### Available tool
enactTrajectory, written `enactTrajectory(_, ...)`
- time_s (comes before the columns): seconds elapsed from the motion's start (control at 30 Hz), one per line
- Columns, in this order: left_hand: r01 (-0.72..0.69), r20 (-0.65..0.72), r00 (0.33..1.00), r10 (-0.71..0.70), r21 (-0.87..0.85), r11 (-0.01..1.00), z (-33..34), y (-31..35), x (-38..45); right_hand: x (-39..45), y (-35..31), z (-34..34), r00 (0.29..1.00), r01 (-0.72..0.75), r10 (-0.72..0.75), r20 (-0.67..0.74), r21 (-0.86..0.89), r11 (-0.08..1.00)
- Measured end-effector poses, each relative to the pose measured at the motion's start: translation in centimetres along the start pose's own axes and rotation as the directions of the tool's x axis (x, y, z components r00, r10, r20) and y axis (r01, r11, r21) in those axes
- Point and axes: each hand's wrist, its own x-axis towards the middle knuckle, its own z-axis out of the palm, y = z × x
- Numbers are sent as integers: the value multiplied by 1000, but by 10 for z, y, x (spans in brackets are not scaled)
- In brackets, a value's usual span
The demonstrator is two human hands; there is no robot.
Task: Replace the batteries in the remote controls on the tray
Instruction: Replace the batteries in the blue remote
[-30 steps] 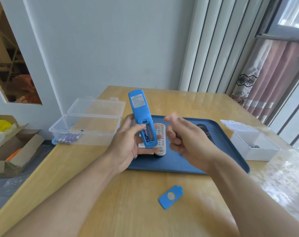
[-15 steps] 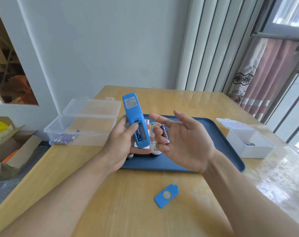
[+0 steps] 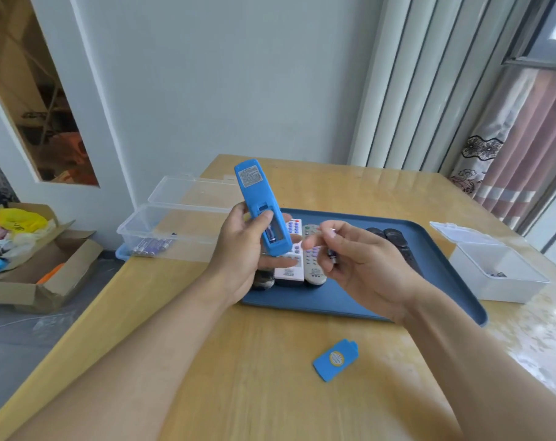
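Note:
My left hand (image 3: pixel 241 256) grips a blue remote (image 3: pixel 259 202) upright, back side toward me, over the blue tray (image 3: pixel 445 281). Its battery compartment is open and one battery shows inside. My right hand (image 3: pixel 362 259) is just right of it, fingers curled round a dark battery (image 3: pixel 333 255). The blue battery cover (image 3: pixel 335 359) lies on the wooden table in front of the tray. On the tray lie a white remote (image 3: pixel 291 265), a grey remote (image 3: pixel 315 268) and dark remotes (image 3: pixel 394 240).
A clear open box (image 3: pixel 175 224) with several purple batteries (image 3: pixel 151 246) stands left of the tray. A white open box (image 3: pixel 496 272) with dark items stands at the right. A cardboard box (image 3: pixel 44 268) sits on the floor at left. Curtains hang at the right.
My right hand's fingers have curled in round the battery, which lay on open fingers half a second ago. The blue remote stays in my left hand.

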Motion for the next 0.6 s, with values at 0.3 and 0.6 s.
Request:
enactTrajectory(0.3,-127,-72,990,125,-22,992,-42,33,-4,54,-14,40,946,139,-276,-170,-557,819)
enactTrajectory(0.6,-225,-309,927,211,-9,974,-136,65,12,161,-15,125,990,139,-47,131,-961,237)
